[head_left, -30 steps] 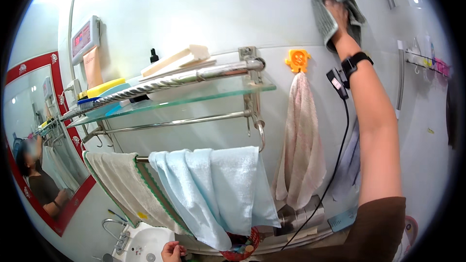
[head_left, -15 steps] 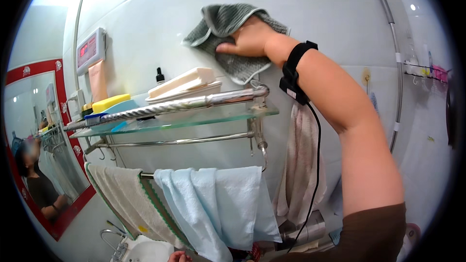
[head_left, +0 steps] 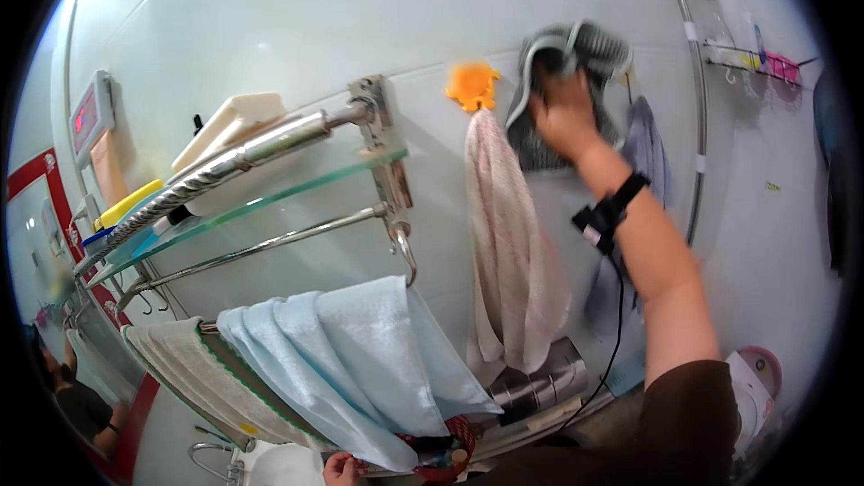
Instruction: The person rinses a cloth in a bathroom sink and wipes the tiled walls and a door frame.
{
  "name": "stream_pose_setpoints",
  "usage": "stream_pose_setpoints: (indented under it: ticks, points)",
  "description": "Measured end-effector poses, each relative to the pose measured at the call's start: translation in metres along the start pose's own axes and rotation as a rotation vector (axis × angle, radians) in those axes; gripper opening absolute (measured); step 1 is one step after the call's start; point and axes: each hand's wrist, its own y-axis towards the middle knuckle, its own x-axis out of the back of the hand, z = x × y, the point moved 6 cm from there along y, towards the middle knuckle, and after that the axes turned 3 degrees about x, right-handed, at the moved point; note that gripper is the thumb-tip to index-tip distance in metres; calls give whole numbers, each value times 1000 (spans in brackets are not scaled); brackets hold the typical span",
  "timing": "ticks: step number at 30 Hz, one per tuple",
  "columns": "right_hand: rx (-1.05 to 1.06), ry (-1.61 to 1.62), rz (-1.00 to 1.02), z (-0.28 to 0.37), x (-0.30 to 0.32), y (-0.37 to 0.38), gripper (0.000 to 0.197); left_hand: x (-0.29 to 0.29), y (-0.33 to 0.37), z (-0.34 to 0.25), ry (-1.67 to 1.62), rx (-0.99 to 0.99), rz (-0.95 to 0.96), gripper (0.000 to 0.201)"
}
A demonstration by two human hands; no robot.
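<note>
My right hand [head_left: 567, 115] presses a grey ribbed cloth [head_left: 538, 133] with pale edging against the white tiled wall. Its fingers are bent into the bunched cloth, partly hidden by it. Just left of the cloth is an orange wall hook [head_left: 472, 86], with a pinkish towel [head_left: 508, 243] hanging from it. To the right, a bluish-grey towel [head_left: 644, 148] hangs partly behind my forearm. My left hand [head_left: 343, 470] shows at the lower edge beside a light blue towel [head_left: 333, 351]. Its fingers are curled together, and what they hold, if anything, is hidden.
A glass shelf [head_left: 270, 201] with a metal rail juts out at left, carrying a white dish and a yellow sponge [head_left: 129, 204]. Below are a beige towel [head_left: 207, 369] and a sink [head_left: 283, 465]. A metal pole [head_left: 697, 108] stands at right. A black cable [head_left: 621, 324] trails from my right wrist strap.
My right hand has carried the cloth rightward along the wall, from above the shelf to beyond the orange hook. The view has shifted right too, bringing the hook into sight.
</note>
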Motion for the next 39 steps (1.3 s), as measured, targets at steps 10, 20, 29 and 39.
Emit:
stream_pose_setpoints:
  ticks: [10,20,29,39]
  points:
    - [-619,832,457,58,-44,-344,27,-140,-70,-66,744,-130,970,23]
    - [-594,649,53,50,40,-360,36,-257,-141,-179,537,-259,1603,59]
    - [-109,964,17,144,113,-241,28,-270,-42,-222,1628,-1312,201,42]
    - [-105,731,149,227,-10,-169,47,-194,-33,-283,1809,-1418,208,29]
